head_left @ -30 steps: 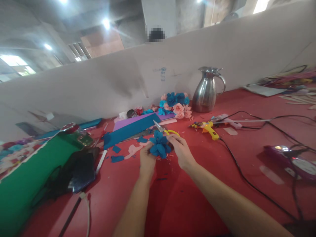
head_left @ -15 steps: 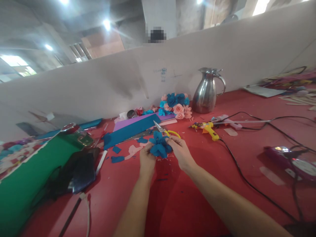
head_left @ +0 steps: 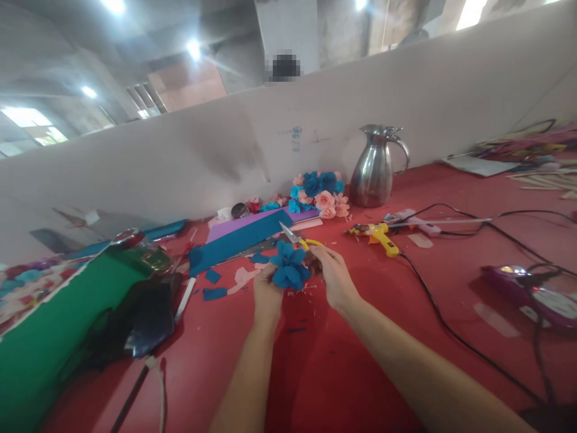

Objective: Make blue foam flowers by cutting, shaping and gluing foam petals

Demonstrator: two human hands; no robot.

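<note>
A blue crepe-paper flower (head_left: 291,266) with spread petals faces up in front of me. My left hand (head_left: 267,290) pinches it from the left side, the fingertips partly hidden behind the petals. Just right of the flower is my right hand (head_left: 332,272), its fingers loosely bent and apart from the petals, with nothing visible in them. Scissors (head_left: 293,234) with yellow handles lie behind the flower, blades pointing to the back left, the handle partly covered by my right fingers. Blue paper scraps (head_left: 215,293) and pink scraps (head_left: 243,276) lie left of my left hand.
Behind are a blue paper strip (head_left: 243,236), finished paper flowers (head_left: 324,201) and a steel jug (head_left: 373,171). On the right lie a yellow glue gun (head_left: 383,240), cables and a purple power strip (head_left: 532,300). A green box (head_left: 85,307) and black pouch (head_left: 155,319) are left.
My right fingers have come off the petals and sit slightly to the right. The flower, still in my left hand, has tilted so that its open face shows more.
</note>
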